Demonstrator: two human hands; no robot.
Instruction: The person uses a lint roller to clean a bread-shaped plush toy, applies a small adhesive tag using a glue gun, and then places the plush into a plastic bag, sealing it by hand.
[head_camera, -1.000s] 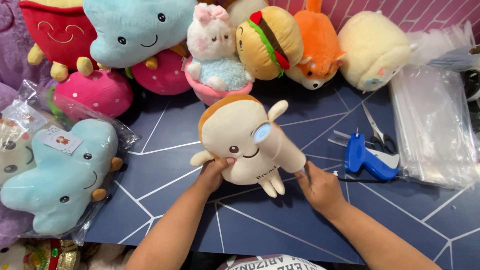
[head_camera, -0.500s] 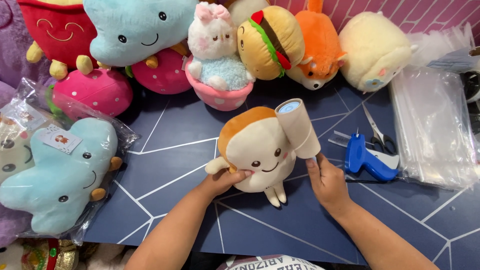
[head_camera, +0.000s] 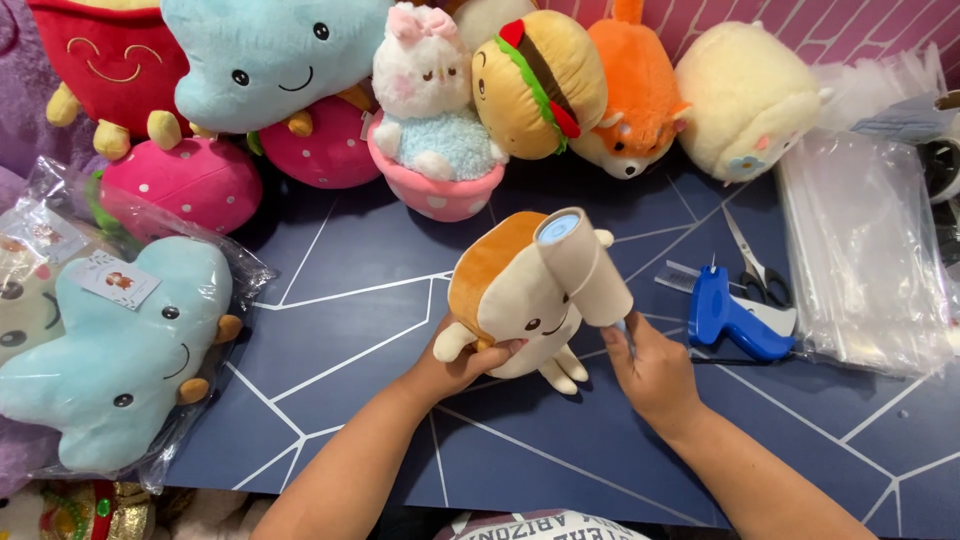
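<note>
Your left hand (head_camera: 462, 365): fingers closed round lower left side of bread-shaped plush (head_camera: 520, 300), thumb over its stubby arm.
Your right hand (head_camera: 655, 370): fingers wrapped on handle of lint roller (head_camera: 583, 262); roller head lies against plush's right side, above fingertips.
Plush looks soft, light, squashy; grip body, not small limbs. Roller looks stiff, light.
Plush held upright just over table (head_camera: 350, 330).
Beyond right fingers: blue tagging gun (head_camera: 733, 316), scissors (head_camera: 755, 268), clear bags (head_camera: 865, 250).
</note>
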